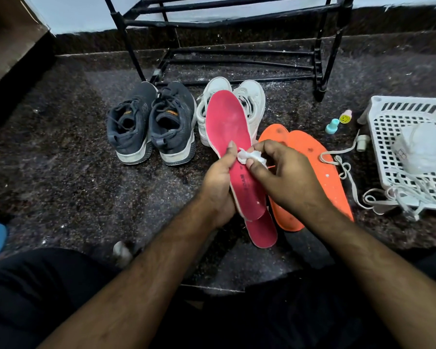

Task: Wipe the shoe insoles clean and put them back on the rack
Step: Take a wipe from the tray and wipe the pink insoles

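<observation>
At the centre of the frame a pink insole point(228, 124) was gripped along its lower half by the left hand point(218, 183), fingers closed around its edge. A crumpled white wipe point(251, 155) was pinched in the right hand point(287, 177) and pressed against the insole's surface. A second pink insole point(262, 231) lay beneath it (partly hidden), with two orange insoles point(310, 157) on the floor to the right. The black rack point(227, 18) stood at the top of the frame.

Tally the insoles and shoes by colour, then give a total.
Pink foam insoles: 2
Orange foam insoles: 2
Dark grey sneakers: 2
White sneakers: 2
Total: 8
</observation>
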Motion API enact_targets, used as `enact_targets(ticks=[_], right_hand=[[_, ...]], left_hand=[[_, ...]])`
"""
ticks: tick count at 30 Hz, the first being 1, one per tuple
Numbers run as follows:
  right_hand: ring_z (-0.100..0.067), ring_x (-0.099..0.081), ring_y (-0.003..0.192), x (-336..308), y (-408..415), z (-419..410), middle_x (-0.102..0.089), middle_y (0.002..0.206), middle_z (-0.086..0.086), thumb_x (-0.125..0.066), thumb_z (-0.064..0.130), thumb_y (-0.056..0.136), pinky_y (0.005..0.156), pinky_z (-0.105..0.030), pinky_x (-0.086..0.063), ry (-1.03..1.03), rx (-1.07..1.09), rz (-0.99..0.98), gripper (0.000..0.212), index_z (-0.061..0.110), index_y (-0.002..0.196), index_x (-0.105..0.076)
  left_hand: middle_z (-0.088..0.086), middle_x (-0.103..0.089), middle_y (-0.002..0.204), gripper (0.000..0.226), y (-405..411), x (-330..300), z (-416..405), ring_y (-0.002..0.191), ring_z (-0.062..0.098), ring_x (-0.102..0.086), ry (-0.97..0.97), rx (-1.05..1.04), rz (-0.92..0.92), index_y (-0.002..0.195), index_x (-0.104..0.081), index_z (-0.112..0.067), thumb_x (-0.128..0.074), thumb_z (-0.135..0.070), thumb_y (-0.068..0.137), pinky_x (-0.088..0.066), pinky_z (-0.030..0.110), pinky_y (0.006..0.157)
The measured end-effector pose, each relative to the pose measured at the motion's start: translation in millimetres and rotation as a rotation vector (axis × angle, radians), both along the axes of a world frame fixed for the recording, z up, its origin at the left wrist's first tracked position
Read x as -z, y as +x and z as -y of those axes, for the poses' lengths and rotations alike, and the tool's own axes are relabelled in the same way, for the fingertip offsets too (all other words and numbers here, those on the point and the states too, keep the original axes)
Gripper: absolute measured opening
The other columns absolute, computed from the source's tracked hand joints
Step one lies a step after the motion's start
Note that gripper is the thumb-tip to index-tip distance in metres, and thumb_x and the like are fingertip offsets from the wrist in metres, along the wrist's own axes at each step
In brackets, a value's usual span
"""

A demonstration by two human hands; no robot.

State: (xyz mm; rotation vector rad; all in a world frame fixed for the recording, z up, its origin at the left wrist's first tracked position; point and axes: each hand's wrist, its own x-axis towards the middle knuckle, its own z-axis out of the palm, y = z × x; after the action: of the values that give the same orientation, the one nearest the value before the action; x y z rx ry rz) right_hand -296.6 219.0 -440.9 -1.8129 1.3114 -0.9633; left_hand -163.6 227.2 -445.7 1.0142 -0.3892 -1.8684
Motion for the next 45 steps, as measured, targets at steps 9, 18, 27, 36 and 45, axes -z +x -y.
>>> enact_targets(ticks=[9, 18, 27, 36, 45], right_hand=[[-0.012, -0.058, 0.08, -16, -4, 1, -0.062, 0.09, 0.003, -0.069, 0.021, 0.091, 0.077, -0.029, -0.048, -0.341, -0.007, -0.196, 0.015, 0.017, 0.105, -0.072], [-0.011, -0.06, 0.082, -15, 0, -2, -0.067, 0.091, 0.001, -0.067, 0.012, 0.087, 0.077, -0.019, -0.044, -0.228, -0.07, -0.202, 0.019, 0.018, 0.104, -0.073], [-0.022, -0.062, 0.08, -13, 3, -9, -0.066, 0.088, -0.006, -0.064, 0.009, 0.083, 0.076, -0.035, -0.047, -0.236, -0.114, -0.229, 0.015, 0.011, 0.096, -0.072], [-0.019, -0.06, 0.078, -14, 2, -10, -0.065, 0.087, -0.004, -0.069, 0.009, 0.083, 0.074, -0.024, -0.041, -0.25, -0.004, -0.249, 0.015, 0.012, 0.097, -0.074], [-0.006, -0.052, 0.065, -11, 11, -22, -0.06, 0.077, 0.01, -0.071, 0.01, 0.082, 0.063, -0.016, -0.038, -0.173, 0.048, -0.117, 0.015, 0.023, 0.086, -0.062]], left_hand=[[0.006, -0.068, 0.081, 0.077, -4, 4, -1, 0.053, 0.018, -0.061, -0.132, 0.113, 0.049, 0.112, -0.063, -0.019, -0.023, -0.08, 0.088, -0.048, 0.03, 0.046], [0.018, -0.07, 0.1, 0.074, -12, 7, -5, 0.06, 0.017, -0.063, -0.075, 0.132, 0.013, 0.116, -0.064, -0.021, -0.023, -0.078, 0.092, -0.049, 0.024, 0.053], [0.011, -0.068, 0.096, 0.078, -12, 3, -2, 0.076, 0.025, -0.066, 0.039, 0.036, -0.012, 0.107, -0.066, -0.014, -0.024, -0.078, 0.092, -0.057, 0.037, 0.071], [0.01, -0.073, 0.075, 0.082, -14, -1, -4, 0.057, 0.02, -0.07, 0.038, 0.069, 0.084, 0.104, -0.069, -0.009, -0.015, -0.069, 0.097, -0.058, 0.031, 0.05], [0.011, -0.071, 0.084, 0.074, -19, -5, -12, 0.062, 0.02, -0.069, 0.055, 0.071, 0.033, 0.098, -0.071, -0.012, -0.027, -0.071, 0.093, -0.059, 0.032, 0.057]])
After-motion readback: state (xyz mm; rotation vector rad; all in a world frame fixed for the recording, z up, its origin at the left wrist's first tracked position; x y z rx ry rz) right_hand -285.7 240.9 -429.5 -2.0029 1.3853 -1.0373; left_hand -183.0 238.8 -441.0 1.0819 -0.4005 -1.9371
